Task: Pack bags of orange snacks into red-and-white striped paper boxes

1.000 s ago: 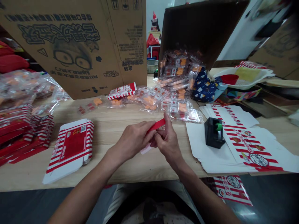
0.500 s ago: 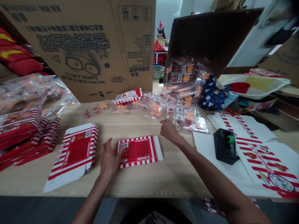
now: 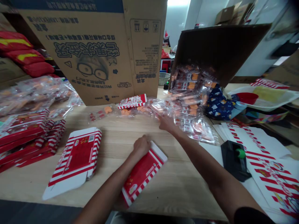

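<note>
My left hand (image 3: pixel 141 146) is closed on the upper edge of a flat red-and-white striped carton (image 3: pixel 142 175), which lies slanted in front of me. My forearm covers its left side, and the carton's white end flap points away. Farther off, my right hand (image 3: pixel 167 123) has its fingers bent at the near edge of a clear snack packet (image 3: pixel 162 107). The fingertips are partly blurred but seem to pinch it. This packet lies among a heap of similar packets (image 3: pixel 193 110) with orange pieces inside. Another striped carton (image 3: pixel 80 152), its flap open, rests to the left.
Stacked filled cartons (image 3: pixel 25 133) and more packets (image 3: pixel 35 90) are on the left. A large cardboard box (image 3: pixel 102 62) stands at the back. A black tape dispenser (image 3: pixel 234 160) sits on flat printed card sheets (image 3: pixel 268 165) at the right, near a blue patterned cloth bag (image 3: pixel 218 102).
My left hand has moved right and closed on the carton's upper edge, turning the carton to a slant and nearer me. My right hand has reached onto the packets. The view has shifted.
</note>
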`<action>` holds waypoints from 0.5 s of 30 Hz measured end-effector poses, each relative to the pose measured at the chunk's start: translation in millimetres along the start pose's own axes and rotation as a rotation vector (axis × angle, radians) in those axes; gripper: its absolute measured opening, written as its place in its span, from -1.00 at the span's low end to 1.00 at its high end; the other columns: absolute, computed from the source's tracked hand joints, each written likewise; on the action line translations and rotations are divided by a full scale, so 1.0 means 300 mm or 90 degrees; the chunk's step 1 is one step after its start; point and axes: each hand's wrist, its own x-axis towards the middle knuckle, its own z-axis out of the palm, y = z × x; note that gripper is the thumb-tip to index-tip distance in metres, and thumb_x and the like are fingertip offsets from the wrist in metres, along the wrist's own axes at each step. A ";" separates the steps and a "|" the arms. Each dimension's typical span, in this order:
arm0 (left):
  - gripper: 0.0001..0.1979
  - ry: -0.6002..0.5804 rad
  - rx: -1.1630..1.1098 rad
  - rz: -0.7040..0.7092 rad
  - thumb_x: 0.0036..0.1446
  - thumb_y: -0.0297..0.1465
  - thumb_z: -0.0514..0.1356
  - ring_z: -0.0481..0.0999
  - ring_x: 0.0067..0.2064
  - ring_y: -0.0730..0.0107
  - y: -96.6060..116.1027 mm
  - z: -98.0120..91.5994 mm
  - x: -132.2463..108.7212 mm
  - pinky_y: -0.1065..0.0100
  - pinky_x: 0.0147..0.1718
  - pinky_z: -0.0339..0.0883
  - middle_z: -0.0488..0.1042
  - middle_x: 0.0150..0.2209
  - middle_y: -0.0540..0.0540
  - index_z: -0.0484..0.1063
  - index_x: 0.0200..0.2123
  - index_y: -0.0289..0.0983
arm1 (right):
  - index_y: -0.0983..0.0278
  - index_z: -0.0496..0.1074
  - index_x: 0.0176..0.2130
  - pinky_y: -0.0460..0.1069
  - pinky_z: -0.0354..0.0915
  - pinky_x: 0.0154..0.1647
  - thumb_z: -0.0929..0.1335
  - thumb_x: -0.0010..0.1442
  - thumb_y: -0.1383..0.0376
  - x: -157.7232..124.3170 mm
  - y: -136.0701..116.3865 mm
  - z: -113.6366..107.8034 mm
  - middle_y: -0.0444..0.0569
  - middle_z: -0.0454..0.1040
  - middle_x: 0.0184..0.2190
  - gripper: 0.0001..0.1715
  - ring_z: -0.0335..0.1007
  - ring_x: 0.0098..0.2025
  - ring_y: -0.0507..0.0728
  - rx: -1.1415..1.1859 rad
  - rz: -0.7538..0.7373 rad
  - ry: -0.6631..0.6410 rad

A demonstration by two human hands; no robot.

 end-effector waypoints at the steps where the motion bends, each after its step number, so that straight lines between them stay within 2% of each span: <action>1: -0.80 0.017 -0.028 -0.022 0.17 -0.37 0.13 0.59 -0.07 -0.04 -0.028 -0.020 0.002 0.14 -0.12 0.37 0.60 -0.20 -0.32 0.47 -0.18 -0.29 | 0.27 0.43 0.18 0.15 0.29 0.06 0.42 0.03 0.45 -0.019 0.022 -0.019 0.20 0.57 -0.02 -0.31 0.47 0.05 0.35 0.035 -0.003 0.013; 3: -0.75 0.051 -0.098 -0.056 0.20 -0.32 0.09 0.58 -0.08 -0.04 -0.080 -0.058 -0.011 0.14 -0.14 0.38 0.59 -0.18 -0.35 0.43 -0.14 -0.32 | 0.27 0.50 0.07 0.07 0.32 -0.06 0.39 0.05 0.43 -0.065 0.074 -0.059 0.13 0.61 -0.13 -0.44 0.51 -0.07 0.30 0.115 -0.001 0.040; 6: -0.68 0.064 -0.237 -0.080 0.23 -0.23 0.03 0.60 -0.16 0.09 -0.137 -0.088 -0.079 0.25 -0.25 0.40 0.60 -0.22 -0.26 0.41 -0.13 -0.32 | 0.32 0.58 -0.23 -0.02 0.32 -0.21 0.36 0.09 0.32 -0.141 0.157 -0.115 0.04 0.59 -0.34 -0.76 0.50 -0.23 0.21 0.259 -0.001 0.080; 8: -0.63 0.033 -0.331 -0.075 0.21 -0.15 0.02 0.61 -0.27 0.14 -0.156 -0.089 -0.144 0.29 -0.35 0.41 0.60 -0.32 -0.19 0.44 -0.23 -0.31 | 0.33 0.56 -0.27 -0.03 0.34 -0.24 0.35 0.10 0.22 -0.189 0.199 -0.146 0.00 0.58 -0.35 -0.74 0.49 -0.27 0.17 0.360 -0.018 0.108; 11: -0.58 -0.027 -0.434 -0.060 0.11 -0.04 0.09 0.58 -0.39 0.15 -0.158 -0.083 -0.229 0.28 -0.43 0.41 0.59 -0.43 -0.15 0.46 -0.37 -0.30 | 0.33 0.51 -0.11 0.00 0.39 -0.19 0.31 0.11 0.14 -0.246 0.222 -0.186 0.01 0.59 -0.26 -0.57 0.50 -0.27 0.14 0.480 -0.048 0.140; 13: -0.60 -0.059 -0.525 -0.070 0.03 -0.03 0.17 0.56 -0.43 0.17 -0.145 -0.091 -0.262 0.27 -0.44 0.42 0.58 -0.45 -0.12 0.45 -0.40 -0.29 | 0.34 0.45 -0.01 0.05 0.42 -0.14 0.30 0.11 0.13 -0.285 0.202 -0.204 0.04 0.59 -0.22 -0.49 0.52 -0.26 0.15 0.588 -0.071 0.155; 15: -0.65 -0.077 -0.613 -0.093 -0.05 -0.07 0.24 0.52 -0.48 0.24 -0.129 -0.116 -0.287 0.29 -0.48 0.40 0.56 -0.50 -0.08 0.41 -0.45 -0.27 | 0.33 0.44 0.02 0.10 0.42 -0.09 0.32 0.11 0.13 -0.343 0.156 -0.201 0.06 0.60 -0.18 -0.47 0.53 -0.22 0.18 0.681 -0.098 0.210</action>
